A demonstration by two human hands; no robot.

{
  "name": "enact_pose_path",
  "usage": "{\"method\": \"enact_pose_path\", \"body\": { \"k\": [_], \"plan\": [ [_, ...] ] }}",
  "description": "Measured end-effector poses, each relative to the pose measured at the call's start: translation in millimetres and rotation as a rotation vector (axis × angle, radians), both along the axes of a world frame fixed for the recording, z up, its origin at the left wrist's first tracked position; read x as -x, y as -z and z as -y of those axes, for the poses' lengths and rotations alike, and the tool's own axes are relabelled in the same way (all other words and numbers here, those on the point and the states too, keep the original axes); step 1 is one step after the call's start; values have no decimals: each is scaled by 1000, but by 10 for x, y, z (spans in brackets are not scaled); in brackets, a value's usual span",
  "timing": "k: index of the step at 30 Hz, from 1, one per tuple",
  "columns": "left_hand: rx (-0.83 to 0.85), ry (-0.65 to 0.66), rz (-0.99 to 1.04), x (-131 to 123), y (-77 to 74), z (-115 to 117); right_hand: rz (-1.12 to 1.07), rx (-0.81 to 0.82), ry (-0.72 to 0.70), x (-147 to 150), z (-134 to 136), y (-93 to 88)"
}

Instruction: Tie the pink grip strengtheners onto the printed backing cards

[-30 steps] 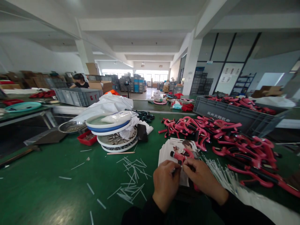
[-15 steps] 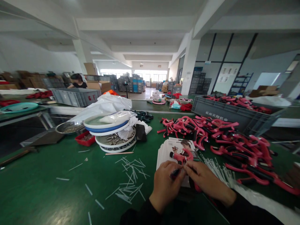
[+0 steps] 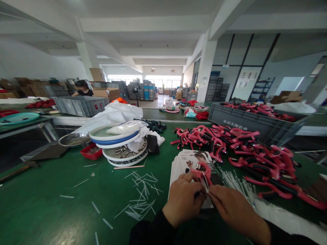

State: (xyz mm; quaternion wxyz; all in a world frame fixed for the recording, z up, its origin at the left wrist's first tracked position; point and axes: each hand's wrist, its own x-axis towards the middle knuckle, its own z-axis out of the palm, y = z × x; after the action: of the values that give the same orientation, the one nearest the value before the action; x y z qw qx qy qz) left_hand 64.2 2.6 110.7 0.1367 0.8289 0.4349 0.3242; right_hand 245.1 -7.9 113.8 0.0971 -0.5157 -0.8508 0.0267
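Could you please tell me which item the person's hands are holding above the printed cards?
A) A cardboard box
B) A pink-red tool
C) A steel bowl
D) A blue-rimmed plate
B. The hands hold the pink-red tool just above the stack of printed cards.

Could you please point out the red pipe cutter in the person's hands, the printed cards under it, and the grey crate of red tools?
Red pipe cutter (image 3: pixel 203 173): head view, curved frame.
Printed cards (image 3: pixel 182 166): head view, top card.
Grey crate (image 3: pixel 255 131): head view, side wall.
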Motion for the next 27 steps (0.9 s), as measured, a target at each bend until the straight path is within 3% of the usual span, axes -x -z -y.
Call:
{"method": "enact_pose_path", "body": {
  "k": [7, 16, 19, 24, 27],
  "plan": [
    [59, 63, 191, -109, 91, -33, -74, 12, -11, -11, -9, -39],
    [-41, 34, 2, -21, -54, -103, 237, -163, -145, -31, -24, -109],
    [-34, 6, -54, -4, -62, -50, 305, -151, -141, -75, -63, -141],
    [26, -11, -102, 38, -42, 8, 232, -58, -175, -136, -55, -144],
    [64, -112, -69, 129, -27, -70, 187, -80, -169, -87, -16, -166]
  ]
}}
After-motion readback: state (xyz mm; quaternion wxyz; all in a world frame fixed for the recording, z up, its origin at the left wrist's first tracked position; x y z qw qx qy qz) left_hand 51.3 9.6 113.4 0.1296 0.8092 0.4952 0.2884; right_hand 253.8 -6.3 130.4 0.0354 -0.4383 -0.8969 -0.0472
